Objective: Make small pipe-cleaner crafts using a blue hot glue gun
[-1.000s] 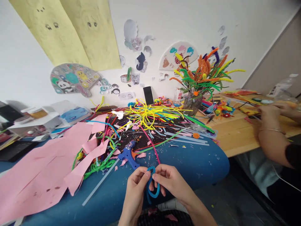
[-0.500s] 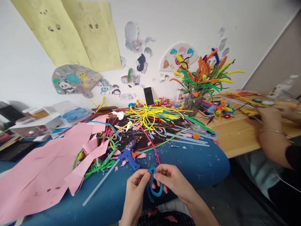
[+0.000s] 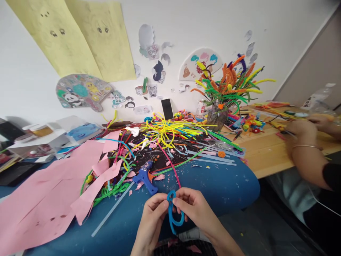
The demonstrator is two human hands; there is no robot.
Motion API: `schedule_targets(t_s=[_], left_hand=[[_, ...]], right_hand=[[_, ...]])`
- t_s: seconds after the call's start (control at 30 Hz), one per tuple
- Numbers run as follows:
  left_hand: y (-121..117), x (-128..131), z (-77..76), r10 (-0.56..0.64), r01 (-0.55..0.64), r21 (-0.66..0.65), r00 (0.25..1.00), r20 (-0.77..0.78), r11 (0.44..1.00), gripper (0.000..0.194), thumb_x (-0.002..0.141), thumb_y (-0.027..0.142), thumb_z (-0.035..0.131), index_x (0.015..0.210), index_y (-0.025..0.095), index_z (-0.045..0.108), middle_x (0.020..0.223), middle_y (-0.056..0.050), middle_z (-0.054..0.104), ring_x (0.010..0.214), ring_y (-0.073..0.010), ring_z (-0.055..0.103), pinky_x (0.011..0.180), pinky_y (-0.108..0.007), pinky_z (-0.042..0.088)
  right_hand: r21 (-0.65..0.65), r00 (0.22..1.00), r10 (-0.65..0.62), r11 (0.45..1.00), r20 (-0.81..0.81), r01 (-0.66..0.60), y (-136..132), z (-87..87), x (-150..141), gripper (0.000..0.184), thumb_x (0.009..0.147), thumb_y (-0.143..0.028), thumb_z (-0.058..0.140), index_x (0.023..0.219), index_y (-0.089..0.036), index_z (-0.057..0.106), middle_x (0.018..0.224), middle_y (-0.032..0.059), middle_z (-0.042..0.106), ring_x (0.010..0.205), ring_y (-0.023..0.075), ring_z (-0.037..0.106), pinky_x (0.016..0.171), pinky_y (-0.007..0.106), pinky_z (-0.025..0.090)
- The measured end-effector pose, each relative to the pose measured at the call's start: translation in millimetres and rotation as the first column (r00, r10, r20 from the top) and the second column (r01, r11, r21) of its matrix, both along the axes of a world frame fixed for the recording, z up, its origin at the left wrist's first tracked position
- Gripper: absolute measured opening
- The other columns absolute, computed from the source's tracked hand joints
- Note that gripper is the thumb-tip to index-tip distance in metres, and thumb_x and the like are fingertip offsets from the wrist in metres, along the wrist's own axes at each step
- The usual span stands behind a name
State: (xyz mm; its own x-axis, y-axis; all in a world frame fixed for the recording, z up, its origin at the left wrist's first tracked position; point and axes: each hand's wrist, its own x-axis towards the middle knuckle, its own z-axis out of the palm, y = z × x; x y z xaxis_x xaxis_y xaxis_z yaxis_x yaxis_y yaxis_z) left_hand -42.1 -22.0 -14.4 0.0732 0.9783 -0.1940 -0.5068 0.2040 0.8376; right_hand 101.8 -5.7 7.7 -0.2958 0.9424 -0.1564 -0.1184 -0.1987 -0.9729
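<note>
A blue pipe cleaner (image 3: 179, 224), bent into a small upper loop and a larger lower one, hangs between my hands above the front edge of the blue-covered table. My left hand (image 3: 156, 209) pinches it at the left of the upper loop, thumb against fingers. From the other side my right hand (image 3: 190, 204) grips it where the loops meet. One loose end dangles below, towards my lap. Just beyond my hands lies a blue glue gun (image 3: 145, 177) with a long clear glue stick (image 3: 112, 209) at its rear. A pink pipe cleaner (image 3: 173, 165) runs down to my right hand.
Pink paper sheets (image 3: 42, 192) cover the left side. Yellow pipe cleaners (image 3: 170, 129) are heaped at the back, near a propped phone (image 3: 167, 109). A vase (image 3: 217, 117) holds colourful pipe-cleaner stems. At the right, another person's hand (image 3: 301, 129) works over the wooden table (image 3: 261, 156).
The lower loop of the blue pipe cleaner has swung right and widened, and its loose end hangs more plainly. Both hands keep their pinch with small finger shifts. The view has tilted slightly.
</note>
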Motion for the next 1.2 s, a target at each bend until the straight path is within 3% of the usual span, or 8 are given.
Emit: schedule_targets(t_s=[0.17,0.43,0.6,0.93,1.03,1.2], left_hand=[[0,-4,-1.4,-0.061,0.061,0.012,0.998,0.006,0.998,0.022,0.068,0.033,0.083,0.072,0.014,0.073,0.059,-0.002,0.065,0.06,-0.0151,0.061,0.061,-0.024,0.047],[3,-4,-1.8,-0.034,0.035,0.018,0.998,-0.045,0.999,0.02,0.066,0.03,0.083,0.07,0.014,0.071,0.061,-0.002,0.066,0.059,-0.0141,0.059,0.06,-0.024,0.046],[4,-1,-1.6,0.101,-0.093,0.05,0.977,-0.19,0.994,0.022,0.068,0.032,0.082,0.072,0.014,0.071,0.064,-0.002,0.067,0.061,-0.0134,0.059,0.061,-0.021,0.046],[-4,6,7.9,0.312,-0.21,0.251,0.808,-0.499,0.945,0.017,0.072,0.032,0.077,0.071,0.017,0.07,0.071,-0.003,0.07,0.069,-0.0168,0.064,0.065,-0.022,0.051],[-3,4,7.6,0.261,-0.182,0.211,0.853,-0.452,0.96,0.02,0.072,0.035,0.078,0.073,0.017,0.07,0.07,-0.002,0.069,0.067,-0.0156,0.063,0.062,-0.02,0.05],[1,-3,5.7,0.069,-0.028,0.129,0.944,-0.323,0.991,0.022,0.078,0.037,0.074,0.082,0.016,0.07,0.071,-0.002,0.069,0.068,-0.0137,0.061,0.064,-0.019,0.048]], right_hand=[[-0.011,1.0,0.025,1.0,-0.004,-0.025,-1,-0.3,0,0.025,0.074,-0.04,0.07,0.071,-0.016,0.064,0.054,-0.0036,0.058,0.044,0.0064,0.045,0.04,0.018,0.036],[0.004,1.0,0.022,1.0,0.011,-0.022,-1,-0.4,3,0.026,0.074,-0.042,0.069,0.071,-0.016,0.065,0.056,-0.0026,0.059,0.046,0.0074,0.047,0.04,0.018,0.038],[0.004,1.0,-0.005,1.0,0.018,0.005,-1,-1.8,3,0.029,0.074,-0.044,0.069,0.072,-0.016,0.064,0.054,-0.0035,0.057,0.044,0.0066,0.044,0.04,0.018,0.037],[0.028,0.997,-0.057,0.998,0.044,0.055,-2,-7.6,-1,0.032,0.076,-0.047,0.067,0.073,-0.015,0.062,0.054,-0.0045,0.055,0.04,0.0053,0.042,0.039,0.019,0.036],[0.037,0.996,-0.074,0.997,0.043,0.073,-3,-8.6,-2,0.032,0.078,-0.047,0.066,0.076,-0.015,0.064,0.054,-0.0041,0.055,0.041,0.0056,0.043,0.04,0.019,0.037],[0.024,0.995,-0.095,0.995,0.013,0.094,-3,-9.8,-3,0.033,0.075,-0.047,0.069,0.076,-0.014,0.065,0.054,-0.0031,0.056,0.044,0.0071,0.046,0.04,0.018,0.038]])
